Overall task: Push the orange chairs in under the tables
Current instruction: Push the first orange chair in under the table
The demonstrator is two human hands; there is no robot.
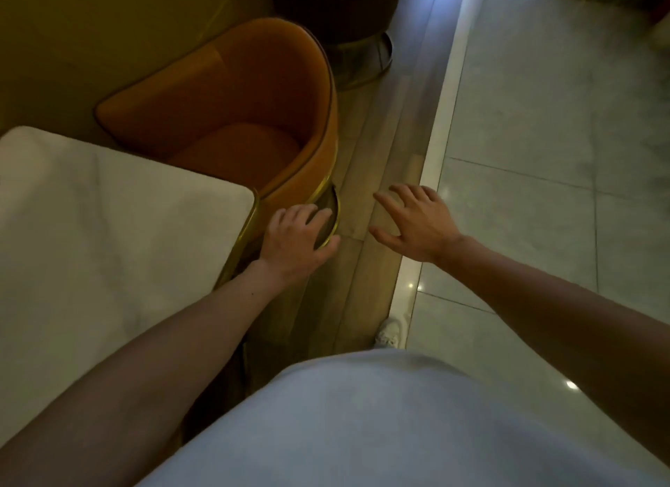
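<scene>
Gripping the gold rim low on the orange chair [232,98], the left hand [295,234] had its fingers [315,216] curled over the band, thumb below it. The right hand [411,220] hung spread and empty above the wooden floor strip, touching nothing. The chair stood against the corner of the white counter [108,214], seat front apparently tucked beneath the top, curved back out by the aisle; it looked nearly home, perhaps needing a last nudge. A second chair [337,18] beyond was dark and cut off, so its state could not be told; the counter's underside was hidden
</scene>
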